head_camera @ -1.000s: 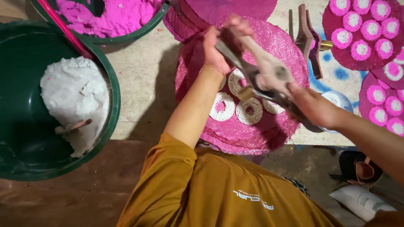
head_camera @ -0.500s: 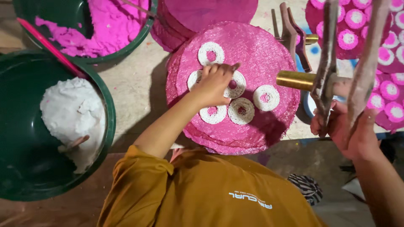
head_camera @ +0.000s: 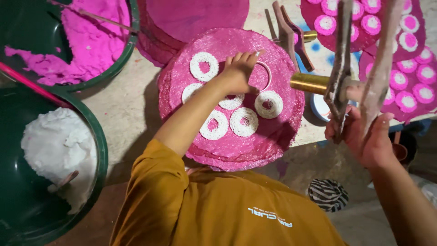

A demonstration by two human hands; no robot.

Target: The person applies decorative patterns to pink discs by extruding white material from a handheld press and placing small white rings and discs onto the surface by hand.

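To my left I see a green tub (head_camera: 98,150) of white dough (head_camera: 54,150), another tub (head_camera: 123,59) of pink dough (head_camera: 95,41), and a striped cloth (head_camera: 328,195) below.

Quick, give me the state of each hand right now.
Left hand: fingers bent, resting on the pink disc among the white rings; holds nothing that shows.
Right hand: grip shut on the press tool.

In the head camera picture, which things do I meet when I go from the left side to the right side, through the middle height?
green basin of white paste → left hand on the round pink mat → brass-tipped press tool → right hand → pink mat of filled rings
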